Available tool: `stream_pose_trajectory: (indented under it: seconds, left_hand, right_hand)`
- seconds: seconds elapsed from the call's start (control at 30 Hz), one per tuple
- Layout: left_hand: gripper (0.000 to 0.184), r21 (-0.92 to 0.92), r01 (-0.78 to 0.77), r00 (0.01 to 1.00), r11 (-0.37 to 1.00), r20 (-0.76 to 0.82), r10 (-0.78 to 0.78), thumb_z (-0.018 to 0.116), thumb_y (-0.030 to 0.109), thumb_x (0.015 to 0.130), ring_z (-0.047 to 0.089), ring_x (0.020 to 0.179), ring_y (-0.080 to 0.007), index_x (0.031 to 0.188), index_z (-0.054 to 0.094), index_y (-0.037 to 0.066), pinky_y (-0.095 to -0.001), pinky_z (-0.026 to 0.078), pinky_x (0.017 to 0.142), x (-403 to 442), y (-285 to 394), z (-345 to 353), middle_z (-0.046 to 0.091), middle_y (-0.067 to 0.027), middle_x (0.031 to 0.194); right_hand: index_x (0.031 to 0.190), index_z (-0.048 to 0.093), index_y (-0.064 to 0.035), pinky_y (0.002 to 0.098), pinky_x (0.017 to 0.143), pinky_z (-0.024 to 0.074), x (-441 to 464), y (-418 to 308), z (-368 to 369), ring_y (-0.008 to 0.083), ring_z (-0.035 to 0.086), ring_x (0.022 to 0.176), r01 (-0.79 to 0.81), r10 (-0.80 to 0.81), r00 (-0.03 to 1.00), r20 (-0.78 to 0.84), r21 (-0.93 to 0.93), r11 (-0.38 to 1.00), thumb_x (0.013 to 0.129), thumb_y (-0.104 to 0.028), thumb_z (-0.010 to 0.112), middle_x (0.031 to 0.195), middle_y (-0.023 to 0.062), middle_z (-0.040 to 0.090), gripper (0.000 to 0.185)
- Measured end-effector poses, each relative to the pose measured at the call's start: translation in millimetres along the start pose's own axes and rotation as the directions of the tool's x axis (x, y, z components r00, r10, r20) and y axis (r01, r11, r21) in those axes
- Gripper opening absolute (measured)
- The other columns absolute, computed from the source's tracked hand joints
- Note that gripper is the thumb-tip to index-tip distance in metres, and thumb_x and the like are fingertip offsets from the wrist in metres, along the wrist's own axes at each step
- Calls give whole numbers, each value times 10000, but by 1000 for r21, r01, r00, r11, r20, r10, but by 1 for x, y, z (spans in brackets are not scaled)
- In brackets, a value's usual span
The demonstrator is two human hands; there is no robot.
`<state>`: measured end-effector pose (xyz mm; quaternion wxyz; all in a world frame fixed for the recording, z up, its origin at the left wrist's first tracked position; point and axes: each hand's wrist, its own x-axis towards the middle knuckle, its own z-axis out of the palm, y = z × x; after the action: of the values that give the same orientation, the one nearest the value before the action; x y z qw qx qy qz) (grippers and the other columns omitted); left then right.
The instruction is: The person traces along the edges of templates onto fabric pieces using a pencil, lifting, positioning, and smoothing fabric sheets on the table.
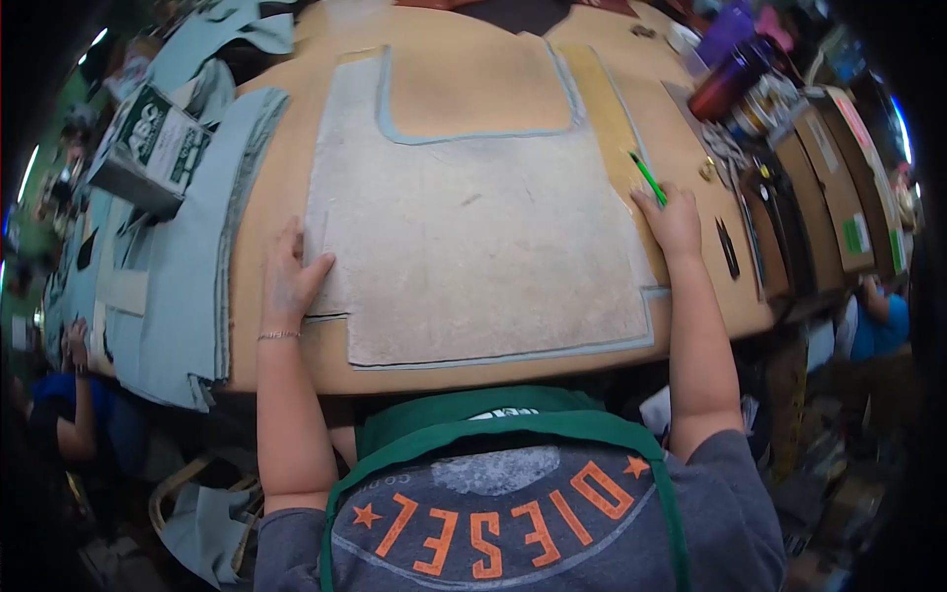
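One left hand (294,268), fingers loosely spread, gripping nothing, is resting at the left edge of a large, pale-grey notched panel (483,227); at right, the right hand (678,223) is pinching a slim green pen (647,177).

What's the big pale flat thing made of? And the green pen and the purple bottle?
Big pale flat thing: perhaps stiff card or board, dull and scuffed, with smudges and crisp edges; I can't be sure.
Green pen: probably plastic, because its color is bright and even.
Purple bottle: maybe coated metal, or plastic, since its rounded side looks smooth and a bit shiny.
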<state>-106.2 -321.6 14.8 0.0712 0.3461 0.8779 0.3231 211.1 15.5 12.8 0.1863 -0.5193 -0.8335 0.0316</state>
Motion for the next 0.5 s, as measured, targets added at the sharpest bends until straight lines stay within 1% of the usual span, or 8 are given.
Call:
stream_pose_trajectory:
  seconds: [0.07,0.1,0.13,0.2,0.23,0.33,0.47,0.5]
  left_hand:
    - [756,280,-332,932,901,-49,359,713,296,626,327,1170,-371,1226,385,-25,-418,310,941,-23,16,-7,343,-234,1260]
    - [752,234,-384,921,893,30,388,713,341,613,240,1214,-390,1221,413,14,-474,247,961,-41,36,-13,295,-217,1303]
    - [751,186,-426,905,886,104,413,713,386,600,153,1258,-409,1216,441,54,-529,185,981,-61,54,-14,248,-199,1346]
    - [695,203,-454,877,868,273,395,702,406,604,100,1276,-408,1188,482,101,-589,146,959,-94,69,-2,222,-162,1372]
    - [667,216,-459,861,862,346,372,697,415,606,74,1285,-407,1175,502,125,-619,126,948,-103,72,2,209,-144,1385]
    - [656,234,-484,867,843,259,426,682,450,611,115,1282,-398,1142,529,97,-568,136,967,-101,60,25,257,-156,1367]
    - [592,269,-448,893,852,172,416,693,391,633,128,1282,-388,1124,542,96,-564,140,968,-81,68,32,262,-145,1366]
    - [587,290,-439,898,850,172,405,695,371,636,128,1282,-383,1127,538,92,-541,149,980,-78,69,31,253,-141,1370]
  right_hand:
    - [988,573,-36,360,691,451,-9,17,-6,322,548,792,70,-63,996,-56,117,991,689,-358,662,886,165,540,448]
    - [998,572,-39,353,683,452,-13,27,-12,310,542,782,110,-95,991,-93,170,979,676,-352,677,880,151,526,461]
    - [1005,569,-39,342,679,449,-24,33,-30,297,535,771,79,-92,995,43,247,966,658,-322,695,860,139,518,465]
    - [1020,564,-39,320,672,443,-54,35,-69,271,521,748,3,-137,942,307,400,916,623,-261,729,820,116,500,484]
    - [1016,571,-39,290,663,428,-66,41,-70,231,507,749,146,-272,933,237,442,885,603,-171,740,804,94,483,465]
    - [998,581,-39,288,666,429,-80,48,-55,221,513,761,259,-347,922,175,387,885,625,-123,722,811,92,489,407]
    - [935,590,-35,306,718,438,-71,38,-28,246,530,829,151,-165,986,-2,422,894,638,-117,707,877,116,520,330]
    - [928,582,-30,325,737,431,-69,34,-29,266,530,866,123,-138,990,8,407,905,639,-133,711,903,128,527,333]
